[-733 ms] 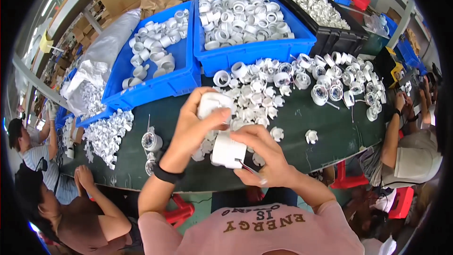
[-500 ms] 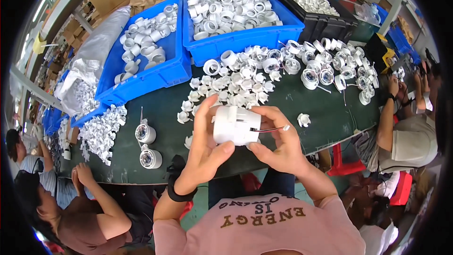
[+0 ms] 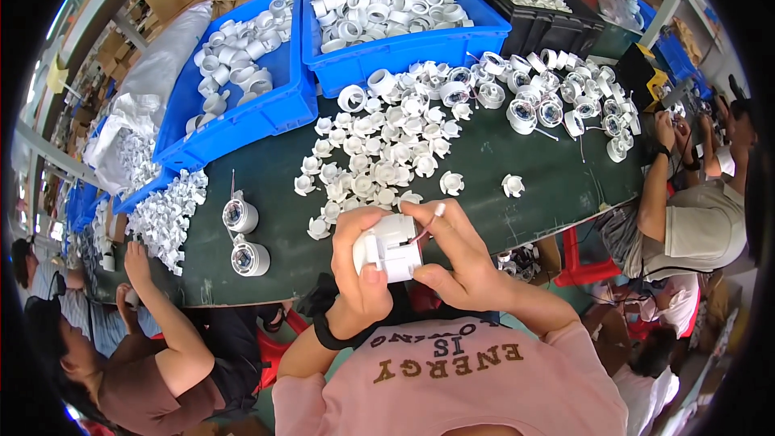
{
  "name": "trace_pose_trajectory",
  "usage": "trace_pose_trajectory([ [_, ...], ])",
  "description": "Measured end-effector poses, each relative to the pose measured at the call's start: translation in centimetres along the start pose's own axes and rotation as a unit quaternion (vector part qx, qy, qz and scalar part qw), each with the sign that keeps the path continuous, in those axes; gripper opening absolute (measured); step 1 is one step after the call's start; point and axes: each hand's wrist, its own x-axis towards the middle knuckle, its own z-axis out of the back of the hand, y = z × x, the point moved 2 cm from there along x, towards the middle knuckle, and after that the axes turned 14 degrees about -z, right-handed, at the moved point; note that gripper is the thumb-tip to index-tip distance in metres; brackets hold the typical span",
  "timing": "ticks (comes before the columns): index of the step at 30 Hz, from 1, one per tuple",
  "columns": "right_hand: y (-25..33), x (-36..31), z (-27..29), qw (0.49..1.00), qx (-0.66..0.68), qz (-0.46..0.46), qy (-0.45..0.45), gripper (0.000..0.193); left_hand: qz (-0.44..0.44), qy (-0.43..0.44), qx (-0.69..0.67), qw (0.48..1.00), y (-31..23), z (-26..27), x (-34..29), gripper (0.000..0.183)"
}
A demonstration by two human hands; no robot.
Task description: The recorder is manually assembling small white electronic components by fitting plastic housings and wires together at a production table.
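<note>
Just past the table's front edge, I hold a white round plastic housing [image 3: 393,252] between both hands. My left hand [image 3: 358,274] wraps its left side, thumb pressed on the near face. My right hand [image 3: 462,266] grips the right side with thumb and fingers. A thin dark-red cable with a small white connector [image 3: 439,210] comes out of the housing near my right fingers. Beyond my hands lies a heap of white petal-shaped plastic pieces [image 3: 375,149]. To the left stand two white round units with clear fronts, a farther one [image 3: 240,216] and a nearer one [image 3: 250,259].
Blue bins [image 3: 404,56] of white rings and a black bin [image 3: 549,28] of small white parts line the back. More wired round units [image 3: 549,113] spread at right. Small white clips [image 3: 173,210] are piled at left. Co-workers sit on both sides.
Both hands have drawn the housing toward my body and slightly left, and it is now tilted. My right fingers have shifted over its far edge, beside the cable.
</note>
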Motion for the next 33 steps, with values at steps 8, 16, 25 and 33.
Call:
trace_pose_trajectory([
  [8,-1.0,-0.3,-0.5,0.998,-0.041,-0.042,-0.023,0.060,0.104,0.058,0.018,0.993,0.4,0.4,0.3,0.044],
  [16,-1.9,-1.0,-1.2,0.996,-0.033,-0.058,-0.067,0.060,0.192,0.023,-0.053,0.980,0.4,-0.1,-0.3,0.042],
  [25,-4.4,0.6,0.7,0.989,-0.117,-0.067,0.065,0.067,0.373,-0.055,-0.107,0.920,3.6,1.3,-2.3,0.039],
  [33,-18.1,5.8,17.6,0.778,-0.611,-0.123,-0.076,0.058,0.440,-0.074,0.100,0.889,8.0,13.1,-4.7,0.037],
])
